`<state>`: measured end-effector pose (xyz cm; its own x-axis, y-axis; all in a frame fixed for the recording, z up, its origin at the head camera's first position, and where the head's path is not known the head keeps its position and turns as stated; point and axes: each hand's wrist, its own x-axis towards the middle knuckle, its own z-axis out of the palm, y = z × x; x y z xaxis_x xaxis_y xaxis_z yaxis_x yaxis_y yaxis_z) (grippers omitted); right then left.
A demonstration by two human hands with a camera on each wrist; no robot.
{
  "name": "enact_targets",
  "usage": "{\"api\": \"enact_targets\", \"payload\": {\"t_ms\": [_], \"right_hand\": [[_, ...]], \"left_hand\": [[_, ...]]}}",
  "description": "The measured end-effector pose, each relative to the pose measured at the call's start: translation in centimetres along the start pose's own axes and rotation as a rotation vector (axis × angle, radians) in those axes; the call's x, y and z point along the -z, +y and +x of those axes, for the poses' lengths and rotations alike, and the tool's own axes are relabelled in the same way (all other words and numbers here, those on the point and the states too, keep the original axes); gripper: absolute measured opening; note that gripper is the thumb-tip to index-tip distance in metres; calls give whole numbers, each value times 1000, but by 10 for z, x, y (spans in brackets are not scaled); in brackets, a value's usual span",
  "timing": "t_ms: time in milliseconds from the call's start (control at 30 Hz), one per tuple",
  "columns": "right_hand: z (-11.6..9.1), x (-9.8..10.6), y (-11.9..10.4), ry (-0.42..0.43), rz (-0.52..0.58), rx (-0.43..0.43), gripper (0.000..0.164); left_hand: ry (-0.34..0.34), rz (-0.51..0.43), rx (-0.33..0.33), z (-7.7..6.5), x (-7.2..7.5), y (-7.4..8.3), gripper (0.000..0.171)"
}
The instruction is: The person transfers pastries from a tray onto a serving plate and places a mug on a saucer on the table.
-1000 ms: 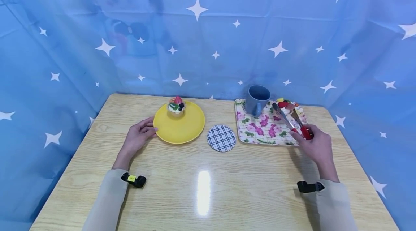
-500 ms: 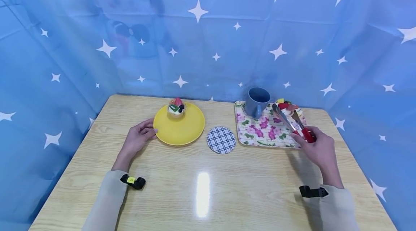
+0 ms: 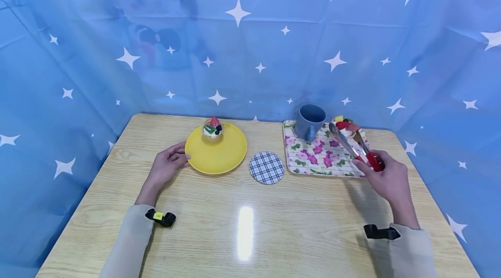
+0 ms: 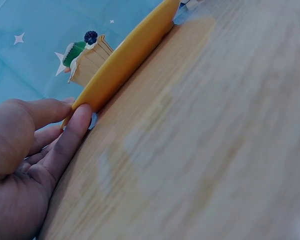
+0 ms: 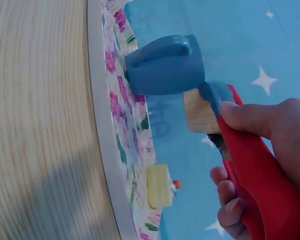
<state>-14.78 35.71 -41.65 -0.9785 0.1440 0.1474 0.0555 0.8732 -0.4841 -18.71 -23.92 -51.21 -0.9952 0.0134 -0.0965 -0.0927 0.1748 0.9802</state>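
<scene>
My left hand [image 3: 166, 165] pinches the left rim of a yellow plate [image 3: 215, 156], thumb and fingers at its edge in the left wrist view. A small fruit-topped cupcake [image 3: 212, 130] stands on that plate. My right hand [image 3: 389, 175] grips red-handled tongs [image 5: 260, 180] over the right end of a floral tray [image 3: 313, 160]. Between the arms of the tongs shows a tan-sided cake [image 5: 199, 112], apart from the tray surface in the right wrist view; whether both tips touch it is hard to tell. Its fruit topping appears in the head view.
A blue mug [image 3: 310, 121] stands at the tray's back left. On the tray sits a yellow cake slice [image 5: 159, 186]. A round checked coaster [image 3: 267, 167] lies between plate and tray. A starry blue curtain [image 3: 250, 51] hangs behind the table [image 3: 195, 234].
My right hand has shifted a little to the right and toward the near side, taking the tongs with it. The left hand and the plate keep their place.
</scene>
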Motion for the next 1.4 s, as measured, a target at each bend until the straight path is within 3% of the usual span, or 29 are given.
{"api": "enact_targets", "payload": {"t_ms": [767, 1400], "right_hand": [[-4, 4, -17, 30, 26, 73, 69], [-12, 6, -31, 7, 32, 119, 64]], "left_hand": [[1, 9, 3, 1, 2, 3, 59], [0, 5, 12, 0, 0, 2, 59]]}}
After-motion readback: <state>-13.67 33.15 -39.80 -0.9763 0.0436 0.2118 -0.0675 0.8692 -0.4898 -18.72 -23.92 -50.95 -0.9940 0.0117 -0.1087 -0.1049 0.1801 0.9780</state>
